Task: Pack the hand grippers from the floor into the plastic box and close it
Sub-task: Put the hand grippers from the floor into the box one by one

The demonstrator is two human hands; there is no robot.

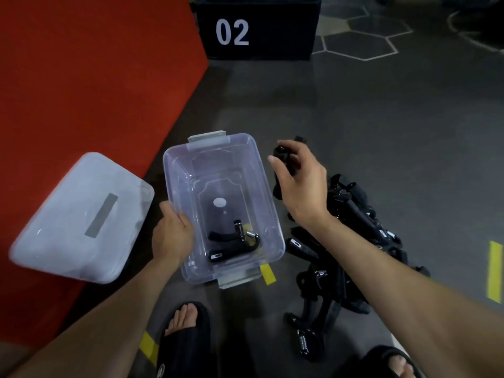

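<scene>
A clear plastic box (253,165) stands open on the grey floor, with one black hand gripper (231,242) lying at its near end. My left hand (170,233) holds the box's left rim. My right hand (298,175) is raised just right of the box and grips a black hand gripper (282,156). A pile of several black hand grippers (351,241) lies on the floor to the right, partly hidden under my right forearm. The translucent lid (79,216) lies to the left on the red mat.
A red mat (90,77) covers the left side. A black box marked 02 (259,28) stands at the back. My feet in black sandals (185,339) are at the bottom edge. Yellow tape marks (495,271) are on the floor.
</scene>
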